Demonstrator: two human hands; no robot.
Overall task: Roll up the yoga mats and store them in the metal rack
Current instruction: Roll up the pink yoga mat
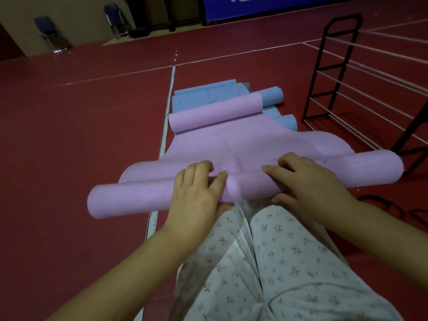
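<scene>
Rolling across a red floor (69,126) beside a black metal rack (331,72), well apart from the blue mats (203,96) at the far end. Nearest and biggest of the task's things: the pink mat (243,142), lying lengthwise away from the knees, its far end curled into a loose roll (213,113) over the blue ones, its near end wound into a roll (129,195) lying crosswise just ahead of the lap. Judging by the long flat stretch between, barely a start made; nothing yet on the rack's rails. Both grips on that near roll, close to its middle: left hand (196,191) draped over the top with fingers bent forward and thumb toward the centre, right hand (308,179) likewise, fingers curled over the crest, thumb tucked beneath the near side. Neither fully closed, more a cupped press than a clench. Worth minding: the roll's ends stick out far past the hands and the flat part flares unevenly, so likely to telescope unless pressure spreads outward. Better to slide hands wider, keep edges square, push forward evenly, wind tight. Also the far curl, probably needing flattening before the roll reaches it.
</scene>
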